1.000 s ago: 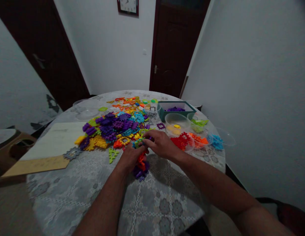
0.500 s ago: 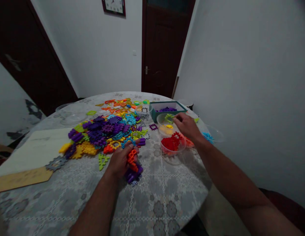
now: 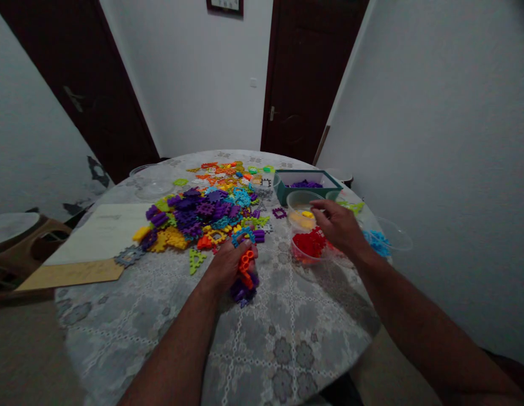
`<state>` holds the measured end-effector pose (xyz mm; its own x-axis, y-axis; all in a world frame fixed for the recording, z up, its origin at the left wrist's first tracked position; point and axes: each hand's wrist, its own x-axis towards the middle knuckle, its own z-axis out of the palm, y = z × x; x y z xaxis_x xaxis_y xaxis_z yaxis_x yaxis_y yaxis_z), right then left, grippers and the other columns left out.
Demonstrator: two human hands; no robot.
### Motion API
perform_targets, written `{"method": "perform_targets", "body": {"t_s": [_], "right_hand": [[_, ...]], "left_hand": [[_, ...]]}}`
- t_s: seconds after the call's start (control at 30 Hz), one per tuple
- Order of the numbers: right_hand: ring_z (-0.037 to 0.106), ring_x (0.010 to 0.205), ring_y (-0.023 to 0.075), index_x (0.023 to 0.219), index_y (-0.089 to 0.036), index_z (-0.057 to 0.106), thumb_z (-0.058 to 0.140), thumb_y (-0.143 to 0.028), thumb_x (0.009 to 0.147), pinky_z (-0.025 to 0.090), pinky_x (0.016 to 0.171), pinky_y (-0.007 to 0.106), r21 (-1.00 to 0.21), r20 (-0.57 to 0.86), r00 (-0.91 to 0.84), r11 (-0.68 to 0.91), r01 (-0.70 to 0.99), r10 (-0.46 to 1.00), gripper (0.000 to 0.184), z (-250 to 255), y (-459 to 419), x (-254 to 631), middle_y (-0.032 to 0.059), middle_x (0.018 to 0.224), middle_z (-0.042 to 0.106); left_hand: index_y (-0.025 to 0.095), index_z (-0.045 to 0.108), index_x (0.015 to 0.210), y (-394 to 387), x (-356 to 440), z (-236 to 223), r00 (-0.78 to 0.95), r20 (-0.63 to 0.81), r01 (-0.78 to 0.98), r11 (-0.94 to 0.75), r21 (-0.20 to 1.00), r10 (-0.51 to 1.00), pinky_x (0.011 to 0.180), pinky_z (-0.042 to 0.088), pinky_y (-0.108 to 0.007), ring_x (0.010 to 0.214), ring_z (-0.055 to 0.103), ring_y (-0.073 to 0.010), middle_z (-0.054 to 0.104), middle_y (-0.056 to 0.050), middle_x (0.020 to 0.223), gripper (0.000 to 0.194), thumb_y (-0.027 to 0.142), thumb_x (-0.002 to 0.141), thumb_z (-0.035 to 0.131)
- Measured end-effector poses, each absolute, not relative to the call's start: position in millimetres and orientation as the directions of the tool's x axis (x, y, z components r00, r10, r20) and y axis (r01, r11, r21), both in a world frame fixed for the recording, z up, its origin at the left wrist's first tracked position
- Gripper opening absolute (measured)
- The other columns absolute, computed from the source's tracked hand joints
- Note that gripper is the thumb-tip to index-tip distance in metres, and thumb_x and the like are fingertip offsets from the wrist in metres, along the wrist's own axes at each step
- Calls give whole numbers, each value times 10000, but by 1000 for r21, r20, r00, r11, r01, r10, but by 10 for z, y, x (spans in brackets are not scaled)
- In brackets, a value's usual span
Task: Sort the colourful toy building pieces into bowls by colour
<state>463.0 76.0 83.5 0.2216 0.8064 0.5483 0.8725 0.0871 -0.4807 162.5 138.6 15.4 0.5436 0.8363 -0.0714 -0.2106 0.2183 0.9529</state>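
Note:
My left hand [image 3: 228, 265] rests on the round table [image 3: 262, 332] and is closed around a clump of interlocking plastic pieces [image 3: 245, 276], orange on top and purple below. My right hand [image 3: 338, 225] hovers over the clear tubs at the right, above the tub of red pieces [image 3: 308, 245] and beside the tub with yellow pieces [image 3: 303, 210]. Its fingers are loosely curled, and nothing shows in them. A big heap of mixed coloured pieces [image 3: 206, 208] lies just beyond my left hand.
A teal box holding purple pieces [image 3: 306, 185] stands behind the tubs. A tub of blue pieces [image 3: 382, 241] sits near the right edge. A pale board [image 3: 101, 231] and a brown card [image 3: 71, 274] lie at the left, with clear lids [image 3: 149, 183] behind.
My right hand left the pile by my left hand, went to the tubs at the right, and now sits slightly nearer, over the red tub. My left hand kept its clump.

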Motion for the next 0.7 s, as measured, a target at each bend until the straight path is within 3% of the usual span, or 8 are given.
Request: {"method": "perform_targets", "body": {"t_s": [0.07, 0.2, 0.3, 0.43, 0.6, 0.7], "right_hand": [[732, 893, 213, 1215, -203, 762, 596, -298, 1006, 570, 865, 362, -512, 537, 86, 243, 824, 839, 284, 837, 691, 4208, 93, 1098, 803], [704, 810, 170, 1328, -207, 698, 614, -264, 1032, 544, 790, 311, -618, 415, -82, 347, 705, 906, 312, 802, 628, 3619, 52, 1003, 787], [712, 864, 173, 1280, -224, 706, 626, -223, 1024, 530, 805, 298, -690, 363, -108, 344, 636, 926, 269, 744, 646, 3446, 23, 969, 782], [709, 888, 164, 1113, -226, 736, 612, -195, 1020, 520, 803, 279, -775, 312, -39, 278, 568, 949, 158, 695, 641, 3438, 7, 959, 781], [692, 803, 153, 1100, -231, 742, 667, -234, 992, 508, 708, 248, -833, 262, -29, 241, 498, 965, 132, 666, 543, 3467, -15, 850, 748], [698, 756, 133, 1106, -235, 726, 621, -234, 1015, 524, 684, 238, -877, 264, 16, 233, 421, 964, 140, 609, 473, 3486, -12, 879, 751]], "left_hand": [[182, 705, 1002, 1379, 1608, 159, 572, -77, -144, 193, 971, 817, 472, 421, -206, 502, 573, -101, 670, -14, 729, 350, 528, 947, 715], [186, 702, 832, 1355, 1564, 194, 629, -63, -22, 99, 995, 775, 479, 413, -218, 483, 553, -120, 631, -14, 602, 402, 562, 972, 686], [195, 709, 837, 1336, 1553, 237, 624, -41, 45, 16, 999, 781, 519, 448, -234, 527, 595, -137, 667, -27, 640, 386, 555, 975, 695], [197, 677, 779, 1319, 1571, 269, 668, -59, 54, 30, 998, 742, 515, 459, -258, 529, 601, -148, 686, -39, 680, 416, 569, 961, 708], [198, 747, 848, 1321, 1588, 268, 697, -77, 88, 21, 996, 713, 523, 489, -295, 551, 612, -178, 694, -57, 705, 379, 573, 904, 770], [216, 794, 1030, 1334, 1599, 267, 683, -84, 104, 16, 994, 725, 510, 483, -296, 539, 602, -182, 677, -42, 682, 333, 510, 875, 815]]}}
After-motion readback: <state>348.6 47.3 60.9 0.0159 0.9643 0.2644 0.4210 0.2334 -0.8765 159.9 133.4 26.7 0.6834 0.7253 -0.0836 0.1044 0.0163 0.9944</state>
